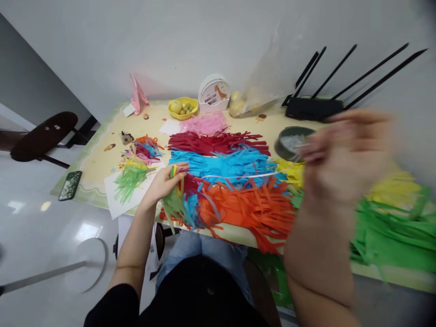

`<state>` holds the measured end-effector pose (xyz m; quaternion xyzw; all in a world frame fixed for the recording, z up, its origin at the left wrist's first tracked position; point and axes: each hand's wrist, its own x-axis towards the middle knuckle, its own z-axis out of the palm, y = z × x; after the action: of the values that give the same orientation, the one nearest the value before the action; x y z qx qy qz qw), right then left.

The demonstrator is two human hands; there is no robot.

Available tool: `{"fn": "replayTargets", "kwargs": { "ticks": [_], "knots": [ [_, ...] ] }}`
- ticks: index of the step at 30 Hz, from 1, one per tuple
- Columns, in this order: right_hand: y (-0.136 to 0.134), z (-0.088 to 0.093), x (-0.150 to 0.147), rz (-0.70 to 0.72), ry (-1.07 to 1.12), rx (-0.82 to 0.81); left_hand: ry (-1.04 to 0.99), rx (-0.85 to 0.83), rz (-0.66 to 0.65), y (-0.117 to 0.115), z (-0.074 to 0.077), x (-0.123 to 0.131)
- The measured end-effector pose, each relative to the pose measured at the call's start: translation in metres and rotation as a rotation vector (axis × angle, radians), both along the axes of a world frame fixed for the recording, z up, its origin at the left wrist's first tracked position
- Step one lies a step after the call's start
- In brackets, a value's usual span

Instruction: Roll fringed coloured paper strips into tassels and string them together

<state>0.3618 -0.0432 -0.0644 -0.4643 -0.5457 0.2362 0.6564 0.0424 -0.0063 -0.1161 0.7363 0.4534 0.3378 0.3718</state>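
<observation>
My left hand [169, 180] is closed around a bunch of fringed paper strips [175, 204] in green, yellow, red, blue and orange, at the table's front edge. Raised at the right, my right hand [344, 150] is blurred, its fingers pinched on the end of a thin white string [245, 176]. The string runs left across the blue fringe to the bunch. Fringed paper lies in rows: dark red [218, 143], blue [221, 165], orange [252, 206], with yellow [395, 188] and green [395, 231] on the right. A finished-looking multicoloured tassel [132, 175] rests at the left.
Behind are a yellow fruit bowl [184, 116], a white giraffe box [214, 93], a plastic bag [252, 100] and a black router [313, 109]. A dark round container [293, 141] stands near my right hand. A phone [70, 185] lies at the left edge.
</observation>
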Motion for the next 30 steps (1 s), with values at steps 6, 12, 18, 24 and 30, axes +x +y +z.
{"fn": "replayTargets", "kwargs": {
  "ticks": [6,12,18,24,30],
  "knots": [
    [0.008,-0.018,-0.104,0.522,-0.227,-0.183,0.051,0.070,0.006,-0.010,0.022,0.026],
    [0.016,-0.021,-0.100,0.513,-0.215,-0.154,-0.222,-0.257,-0.212,-0.012,0.029,0.021],
    [0.005,-0.020,-0.100,0.460,-0.035,-0.206,-0.337,-0.149,0.090,-0.012,0.020,0.021],
    [-0.007,-0.025,-0.111,0.521,-0.010,-0.290,-0.247,0.050,0.163,-0.020,0.024,0.030],
    [-0.006,-0.025,-0.112,0.538,0.052,-0.283,-0.258,0.074,0.173,-0.025,0.027,0.035]
  ]
}}
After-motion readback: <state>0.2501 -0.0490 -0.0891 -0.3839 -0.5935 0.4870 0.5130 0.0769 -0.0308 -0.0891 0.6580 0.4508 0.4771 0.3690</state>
